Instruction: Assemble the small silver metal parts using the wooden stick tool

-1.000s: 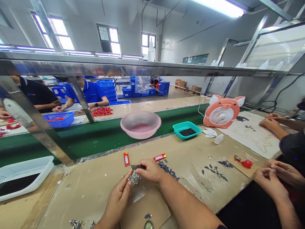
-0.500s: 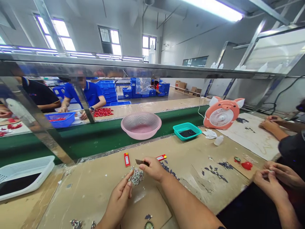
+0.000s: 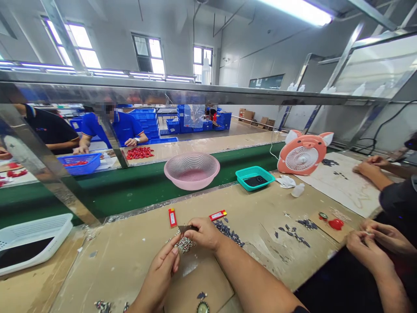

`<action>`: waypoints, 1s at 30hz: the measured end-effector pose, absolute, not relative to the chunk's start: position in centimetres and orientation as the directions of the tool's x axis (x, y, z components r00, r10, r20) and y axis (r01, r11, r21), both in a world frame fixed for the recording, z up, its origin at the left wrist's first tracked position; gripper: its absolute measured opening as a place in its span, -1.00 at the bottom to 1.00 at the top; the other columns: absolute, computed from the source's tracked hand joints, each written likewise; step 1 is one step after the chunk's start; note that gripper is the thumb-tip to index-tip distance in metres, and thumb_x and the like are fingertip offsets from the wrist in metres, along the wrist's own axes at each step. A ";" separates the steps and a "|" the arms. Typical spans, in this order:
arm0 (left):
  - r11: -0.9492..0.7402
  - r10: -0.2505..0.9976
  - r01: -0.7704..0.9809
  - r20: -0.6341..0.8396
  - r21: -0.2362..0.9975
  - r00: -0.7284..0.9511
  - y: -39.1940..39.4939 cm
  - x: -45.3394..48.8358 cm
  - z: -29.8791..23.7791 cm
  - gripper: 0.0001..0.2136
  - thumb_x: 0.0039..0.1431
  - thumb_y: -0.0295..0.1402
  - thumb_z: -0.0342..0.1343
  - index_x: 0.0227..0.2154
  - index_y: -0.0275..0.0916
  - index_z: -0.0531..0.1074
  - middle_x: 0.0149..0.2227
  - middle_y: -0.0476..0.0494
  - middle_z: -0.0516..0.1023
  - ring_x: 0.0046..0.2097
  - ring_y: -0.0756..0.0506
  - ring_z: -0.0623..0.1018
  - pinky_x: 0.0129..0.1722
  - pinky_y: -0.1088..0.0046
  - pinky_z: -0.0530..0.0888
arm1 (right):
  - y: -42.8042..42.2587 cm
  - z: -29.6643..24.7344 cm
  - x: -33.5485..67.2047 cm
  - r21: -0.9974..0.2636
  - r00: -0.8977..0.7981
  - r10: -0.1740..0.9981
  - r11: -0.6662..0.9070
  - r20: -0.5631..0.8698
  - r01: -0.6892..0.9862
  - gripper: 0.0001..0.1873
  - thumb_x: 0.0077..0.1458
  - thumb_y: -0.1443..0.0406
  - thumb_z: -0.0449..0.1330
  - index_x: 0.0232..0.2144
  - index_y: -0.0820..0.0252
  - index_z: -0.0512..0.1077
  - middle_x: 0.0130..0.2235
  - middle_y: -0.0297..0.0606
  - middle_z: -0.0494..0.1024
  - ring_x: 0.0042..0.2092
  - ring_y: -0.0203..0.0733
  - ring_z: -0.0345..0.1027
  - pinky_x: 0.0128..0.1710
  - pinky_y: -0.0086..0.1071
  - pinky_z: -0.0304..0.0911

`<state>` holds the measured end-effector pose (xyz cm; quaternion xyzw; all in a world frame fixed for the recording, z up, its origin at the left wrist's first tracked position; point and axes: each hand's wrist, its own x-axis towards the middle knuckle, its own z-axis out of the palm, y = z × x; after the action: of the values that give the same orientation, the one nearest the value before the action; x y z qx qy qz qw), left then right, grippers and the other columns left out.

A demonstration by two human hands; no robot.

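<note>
My right hand [image 3: 204, 233] pinches a small dark flat blade [image 3: 184, 228] over a little heap of shiny metal parts [image 3: 184, 244] on the brown bench. My left hand [image 3: 162, 270] rests just below and left of the heap, fingers pressed together with the tips at its edge; I cannot tell if they hold anything. Two red lighters [image 3: 172, 217] [image 3: 218, 214] lie just beyond the hands. A streak of dark small parts [image 3: 230, 232] runs to the right of my right wrist.
A pink mesh bowl [image 3: 192, 170] and a teal tray [image 3: 255, 177] sit by the green conveyor belt [image 3: 124, 187]. A white tray [image 3: 31, 241] is at left, a pig-shaped fan [image 3: 302, 152] at right. A neighbour's hands [image 3: 374, 245] work at right; people in blue sit opposite.
My right hand lifted the blade off the heap, then lowered it back onto the metal parts. My left fingertips stayed at the heap's edge.
</note>
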<state>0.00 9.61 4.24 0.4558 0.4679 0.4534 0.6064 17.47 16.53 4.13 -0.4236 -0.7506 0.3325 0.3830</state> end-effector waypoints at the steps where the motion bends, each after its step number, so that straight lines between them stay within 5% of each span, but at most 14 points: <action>1: 0.175 0.975 -0.123 -0.155 0.977 0.160 9.5 0.0 4.3 -0.44 0.12 -0.09 0.04 0.14 -0.28 0.25 -0.64 0.10 0.19 -0.53 0.02 0.18 -0.51 0.52 0.13 | 16.9 4.0 17.7 -0.836 -0.299 0.908 0.396 0.295 0.379 -0.80 0.02 0.17 0.20 -0.44 0.22 0.44 -0.51 -0.41 0.38 -0.42 -0.33 0.21 -0.44 -0.50 0.08; 7: 0.243 0.960 -0.165 -0.212 0.956 0.182 8.9 0.7 5.3 -0.44 0.09 -0.07 0.06 0.11 -0.27 0.29 -0.66 0.12 0.17 -0.58 0.05 0.09 -0.59 0.55 0.03 | 18.8 3.9 20.1 -0.877 -0.035 0.952 0.295 0.305 0.379 -0.67 0.18 0.14 -0.04 -0.43 0.25 0.33 -0.53 -0.41 0.24 -0.46 -0.34 0.09 -0.48 -0.48 0.02; 16: 0.297 0.945 -0.239 -0.248 0.924 0.215 9.0 0.4 5.5 -0.46 0.13 -0.14 0.04 0.15 -0.25 0.22 -0.65 0.11 0.21 -0.58 0.05 0.10 -0.61 0.57 0.02 | 16.6 3.8 17.9 -0.790 -0.370 0.862 0.481 0.347 0.380 -0.68 0.07 0.07 0.14 -0.41 0.24 0.43 -0.47 -0.38 0.40 -0.42 -0.33 0.21 -0.43 -0.49 0.08; 30: 0.273 0.949 -0.210 -0.228 0.939 0.216 9.1 0.1 4.8 -0.46 0.09 -0.10 0.07 0.11 -0.23 0.28 -0.67 0.11 0.22 -0.58 0.05 0.13 -0.61 0.56 0.04 | 16.1 4.4 17.7 -0.739 -0.395 0.843 0.521 0.366 0.428 -0.65 0.08 0.03 0.14 -0.34 0.20 0.47 -0.44 -0.34 0.46 -0.40 -0.31 0.28 -0.41 -0.49 0.12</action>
<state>0.12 9.15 4.83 0.4135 0.4470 0.4386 0.6609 17.67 16.08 4.37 -0.4032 -0.7876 0.2775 0.3742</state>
